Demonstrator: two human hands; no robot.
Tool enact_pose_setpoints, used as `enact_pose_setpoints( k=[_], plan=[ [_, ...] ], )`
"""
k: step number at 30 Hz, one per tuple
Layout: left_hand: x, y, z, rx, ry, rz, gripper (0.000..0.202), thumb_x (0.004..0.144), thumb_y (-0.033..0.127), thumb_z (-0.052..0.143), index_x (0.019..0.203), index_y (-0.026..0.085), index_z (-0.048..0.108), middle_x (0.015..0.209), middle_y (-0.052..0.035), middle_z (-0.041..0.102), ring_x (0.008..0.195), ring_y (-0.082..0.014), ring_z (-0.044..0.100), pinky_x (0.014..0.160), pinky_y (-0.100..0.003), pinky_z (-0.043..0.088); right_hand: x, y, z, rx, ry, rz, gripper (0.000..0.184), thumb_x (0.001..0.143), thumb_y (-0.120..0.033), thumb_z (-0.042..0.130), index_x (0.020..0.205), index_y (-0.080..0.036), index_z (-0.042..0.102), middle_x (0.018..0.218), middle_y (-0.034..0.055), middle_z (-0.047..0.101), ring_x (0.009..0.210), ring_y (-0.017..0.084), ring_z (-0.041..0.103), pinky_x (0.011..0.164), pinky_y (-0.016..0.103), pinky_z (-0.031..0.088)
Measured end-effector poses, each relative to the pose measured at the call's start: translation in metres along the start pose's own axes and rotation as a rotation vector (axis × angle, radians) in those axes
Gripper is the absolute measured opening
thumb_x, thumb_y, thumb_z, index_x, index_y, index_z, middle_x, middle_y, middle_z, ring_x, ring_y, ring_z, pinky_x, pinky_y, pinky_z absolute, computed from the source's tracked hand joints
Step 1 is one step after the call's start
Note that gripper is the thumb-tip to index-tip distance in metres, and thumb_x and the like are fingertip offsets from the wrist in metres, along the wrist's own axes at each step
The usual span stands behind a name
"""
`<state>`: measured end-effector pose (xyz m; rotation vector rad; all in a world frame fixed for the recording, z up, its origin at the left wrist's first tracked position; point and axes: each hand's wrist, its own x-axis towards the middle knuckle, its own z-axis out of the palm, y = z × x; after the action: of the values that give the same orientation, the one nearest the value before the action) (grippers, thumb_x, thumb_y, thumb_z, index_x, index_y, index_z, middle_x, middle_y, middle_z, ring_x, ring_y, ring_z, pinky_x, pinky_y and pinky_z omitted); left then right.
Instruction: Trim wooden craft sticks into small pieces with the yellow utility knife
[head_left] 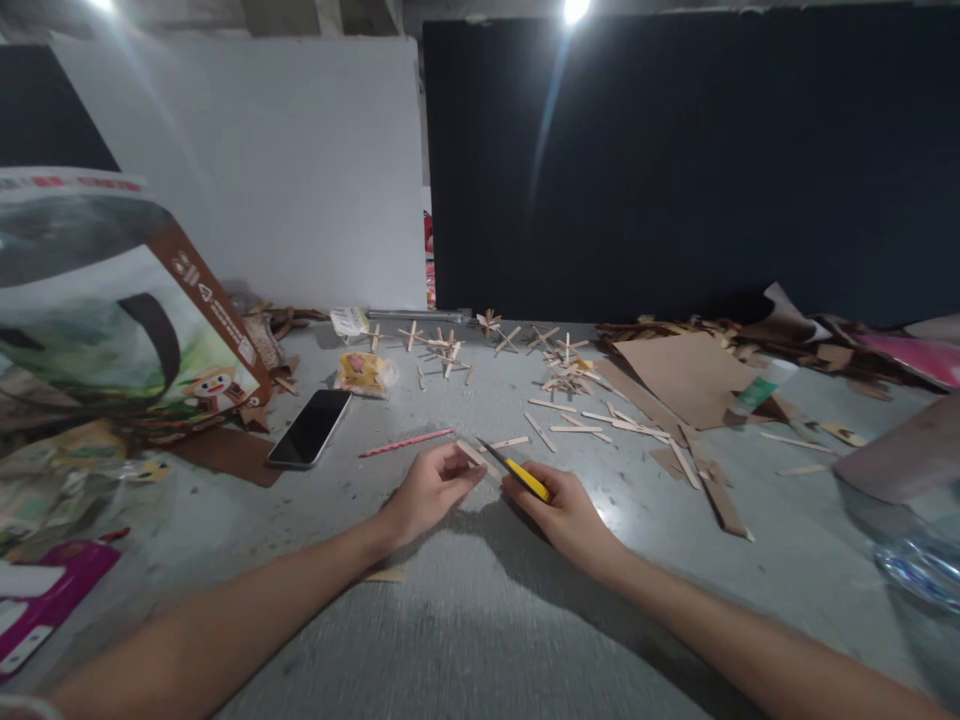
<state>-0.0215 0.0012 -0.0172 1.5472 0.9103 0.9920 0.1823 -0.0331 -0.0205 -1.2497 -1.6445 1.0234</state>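
My left hand [429, 490] is closed in a pinch on a short wooden stick [472, 453] held down on the grey table [480, 620]. My right hand [564, 512] is wrapped round a yellow utility knife [526, 478]. Its dark blade tip [487, 448] points left and up, touching or nearly touching the stick. A pink pencil [406, 442] lies just beyond my left hand. Loose wooden sticks [559, 425] lie scattered a little further out.
A black phone [310, 427] lies face up at the left, near a printed cardboard box [112, 300]. Glued stick crosses [442, 345] and a small yellow packet [364, 372] sit further back. Brown cardboard pieces [686, 375] spread to the right. A clear plastic object [919, 565] is at the right edge.
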Motion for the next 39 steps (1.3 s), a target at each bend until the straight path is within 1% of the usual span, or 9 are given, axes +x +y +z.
enact_pose_setpoints(
  k=[5,14,19,21,23,26,32,35,39],
  plan=[
    [0.001,0.000,0.000,-0.001,-0.004,0.012,0.042,0.082,0.057,0.078,0.080,0.017,0.065,0.064,0.0015,0.059,0.056,-0.0111,0.047,0.055,-0.024,0.040,0.000,0.001,0.000,-0.006,0.000,0.008,0.042,0.086,-0.060,0.061,0.069,-0.022,0.053,0.062,-0.0042,0.038,0.059,0.014,0.035,0.055,0.027,0.027],
    [0.002,-0.003,0.000,0.023,0.002,-0.031,0.047,0.080,0.062,0.076,0.082,0.017,0.064,0.062,0.0043,0.055,0.053,-0.0097,0.043,0.052,-0.023,0.035,0.002,0.009,0.000,-0.094,0.050,-0.085,0.042,0.091,-0.057,0.058,0.069,-0.022,0.052,0.060,-0.0053,0.039,0.057,0.013,0.037,0.052,0.025,0.030],
    [0.000,-0.005,-0.002,0.113,-0.067,-0.102,0.043,0.090,0.058,0.064,0.092,0.016,0.072,0.055,0.0043,0.053,0.052,-0.0125,0.047,0.056,-0.025,0.037,-0.006,0.023,0.001,-0.376,0.205,-0.324,0.029,0.098,-0.037,0.055,0.073,-0.022,0.056,0.063,-0.0020,0.054,0.057,0.014,0.050,0.055,0.025,0.038],
    [-0.002,-0.005,-0.003,0.119,-0.165,-0.064,0.040,0.090,0.055,0.067,0.097,0.016,0.075,0.066,-0.0006,0.063,0.062,-0.0157,0.058,0.063,-0.026,0.043,-0.009,0.028,-0.002,-0.532,0.146,-0.492,0.016,0.099,-0.026,0.055,0.086,-0.021,0.064,0.074,0.0012,0.063,0.063,0.016,0.058,0.058,0.024,0.043],
    [-0.004,-0.005,-0.003,0.101,-0.246,-0.015,0.041,0.091,0.055,0.068,0.102,0.017,0.076,0.085,-0.0065,0.073,0.080,-0.0201,0.066,0.073,-0.028,0.048,-0.011,0.030,-0.007,-0.682,0.075,-0.706,0.014,0.102,-0.019,0.053,0.101,-0.019,0.066,0.082,0.0044,0.067,0.069,0.017,0.063,0.059,0.025,0.045],
    [-0.005,-0.003,-0.002,0.084,-0.262,-0.018,0.047,0.097,0.059,0.061,0.105,0.016,0.077,0.097,-0.0097,0.075,0.091,-0.0226,0.067,0.080,-0.031,0.050,-0.011,0.026,-0.015,-0.865,0.057,-0.921,0.018,0.107,-0.018,0.048,0.112,-0.015,0.065,0.082,0.0064,0.066,0.072,0.020,0.064,0.059,0.027,0.047],
    [-0.008,0.006,-0.002,0.063,-0.320,-0.026,0.050,0.092,0.063,0.066,0.104,0.015,0.076,0.097,-0.0097,0.074,0.090,-0.0228,0.066,0.083,-0.033,0.052,-0.012,0.019,-0.016,-0.943,0.006,-1.013,0.027,0.109,-0.014,0.039,0.122,-0.011,0.063,0.082,0.0068,0.064,0.071,0.020,0.063,0.055,0.028,0.046],
    [-0.009,0.007,-0.002,0.106,-0.301,-0.034,0.051,0.093,0.064,0.063,0.097,0.014,0.075,0.085,-0.0076,0.071,0.078,-0.0187,0.062,0.073,-0.030,0.050,-0.012,0.019,-0.015,-0.911,0.000,-1.043,0.025,0.107,-0.011,0.042,0.121,-0.009,0.063,0.082,0.0074,0.064,0.071,0.020,0.063,0.056,0.029,0.047],
    [-0.007,0.002,-0.003,0.195,-0.268,-0.019,0.054,0.095,0.066,0.058,0.079,0.015,0.067,0.070,-0.0025,0.062,0.066,-0.0146,0.054,0.063,-0.026,0.044,-0.013,0.019,-0.014,-0.836,-0.043,-1.009,0.031,0.106,-0.013,0.045,0.135,-0.012,0.055,0.087,0.0075,0.067,0.071,0.021,0.066,0.057,0.029,0.050]
  ],
)
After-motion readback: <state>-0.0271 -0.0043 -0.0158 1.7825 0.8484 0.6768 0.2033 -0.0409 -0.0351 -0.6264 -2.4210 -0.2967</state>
